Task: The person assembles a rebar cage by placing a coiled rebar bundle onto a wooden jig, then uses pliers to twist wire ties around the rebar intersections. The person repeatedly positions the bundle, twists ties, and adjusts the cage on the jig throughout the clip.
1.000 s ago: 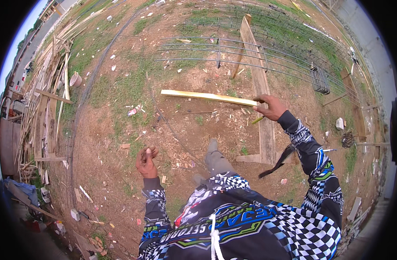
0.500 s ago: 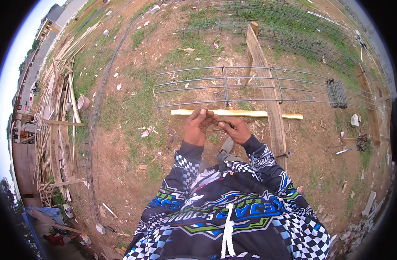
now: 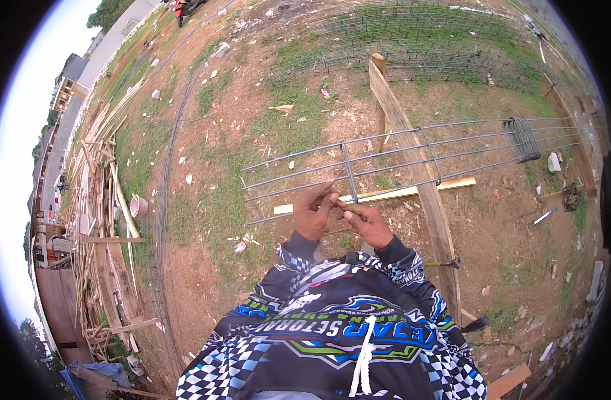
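My left hand (image 3: 312,217) and my right hand (image 3: 369,225) meet in front of me, fingertips pinched close together. Whatever sits between the fingers is too small to make out. Just beyond them lies a rebar cage (image 3: 299,176) of long thin steel bars. The left hand overlaps its near bar in the picture; whether it touches the steel I cannot tell. A square stirrup (image 3: 349,172) crosses the bars close to my fingers, and a second stirrup (image 3: 431,155) stands farther right. Toward the right end hangs a bunch of stirrups (image 3: 523,140) packed together.
A wooden plank (image 3: 422,175) on a post (image 3: 381,117) bears the cage. Under the bars lies a pale wood strip (image 3: 452,187). More mesh cages (image 3: 412,50) rest on grass at the back. Scrap timber (image 3: 105,260) and a pinkish bucket (image 3: 139,206) are at left.
The view has turned, so the cage now slants across the picture. My hands, still together, appear lower and overlap the cage's near bar. My fingers have shifted slightly in their pinch.
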Demonstrator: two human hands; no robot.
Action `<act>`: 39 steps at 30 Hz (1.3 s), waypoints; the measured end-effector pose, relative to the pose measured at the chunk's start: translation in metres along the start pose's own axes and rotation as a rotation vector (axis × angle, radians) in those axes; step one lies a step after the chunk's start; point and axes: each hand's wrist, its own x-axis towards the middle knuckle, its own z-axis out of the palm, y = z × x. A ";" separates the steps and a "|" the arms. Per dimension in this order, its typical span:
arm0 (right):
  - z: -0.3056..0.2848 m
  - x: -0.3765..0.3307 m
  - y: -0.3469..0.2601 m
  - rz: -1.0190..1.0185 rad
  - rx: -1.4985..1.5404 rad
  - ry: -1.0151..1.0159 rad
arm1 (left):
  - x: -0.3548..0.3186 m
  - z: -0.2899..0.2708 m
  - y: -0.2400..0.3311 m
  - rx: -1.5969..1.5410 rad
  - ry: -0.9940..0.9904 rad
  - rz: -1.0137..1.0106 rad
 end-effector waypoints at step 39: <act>0.037 -0.024 0.123 0.621 -0.670 0.274 | 0.022 -0.087 -0.055 0.476 -0.498 -0.191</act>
